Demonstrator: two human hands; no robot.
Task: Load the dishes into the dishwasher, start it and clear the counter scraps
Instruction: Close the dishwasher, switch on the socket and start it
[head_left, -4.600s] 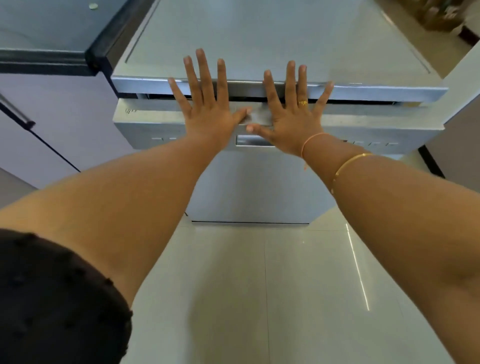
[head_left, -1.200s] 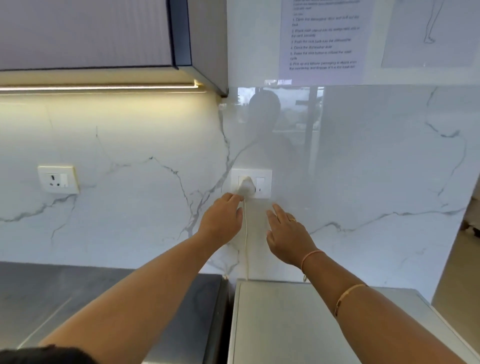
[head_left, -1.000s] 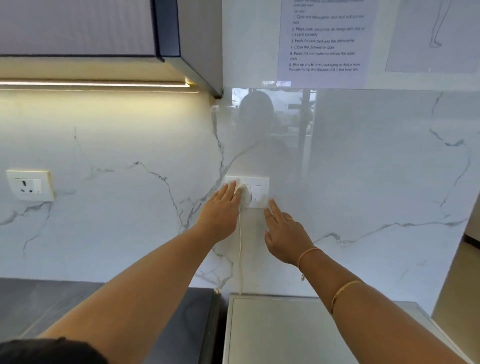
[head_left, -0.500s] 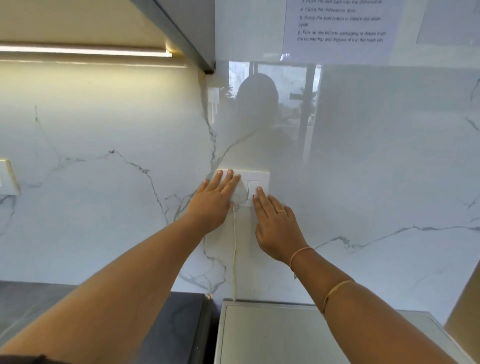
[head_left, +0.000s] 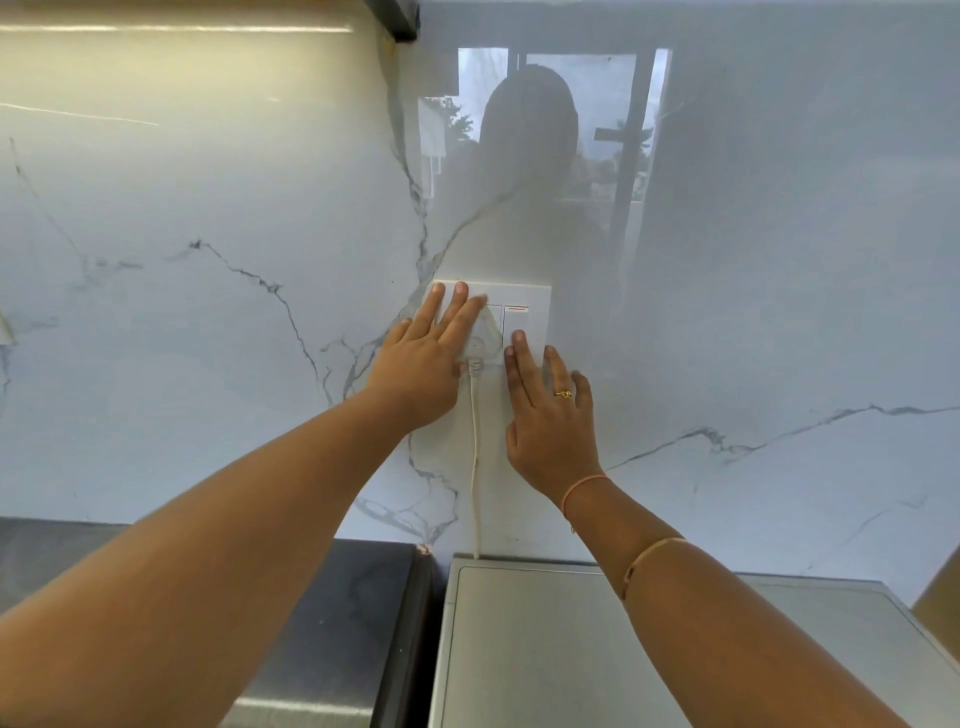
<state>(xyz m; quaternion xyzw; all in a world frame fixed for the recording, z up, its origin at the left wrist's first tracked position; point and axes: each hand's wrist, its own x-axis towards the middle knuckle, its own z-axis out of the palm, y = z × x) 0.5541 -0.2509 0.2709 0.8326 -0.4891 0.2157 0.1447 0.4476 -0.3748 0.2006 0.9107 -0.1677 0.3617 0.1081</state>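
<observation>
A white wall socket plate (head_left: 537, 296) sits on the marble backsplash, with a white plug (head_left: 485, 340) in it and a rocker switch (head_left: 515, 322) at its right. My left hand (head_left: 423, 358) lies flat with straight fingers over the plate's left part, touching the plug. My right hand (head_left: 550, 415) is flat against the wall below the switch, its index fingertip at the switch's lower edge. A white cable (head_left: 474, 467) drops from the plug behind the silver dishwasher top (head_left: 545, 649).
A dark grey counter (head_left: 343, 613) adjoins the dishwasher on the left. An upper cabinet's corner (head_left: 395, 15) with a lit strip below it is at top left. The glossy backsplash (head_left: 779, 312) reflects a person and a window.
I went from pressing the dishwasher door with both hands to the wall socket. Over the last second both hands moved up onto the plate; the right index finger slid down to the switch's lower edge.
</observation>
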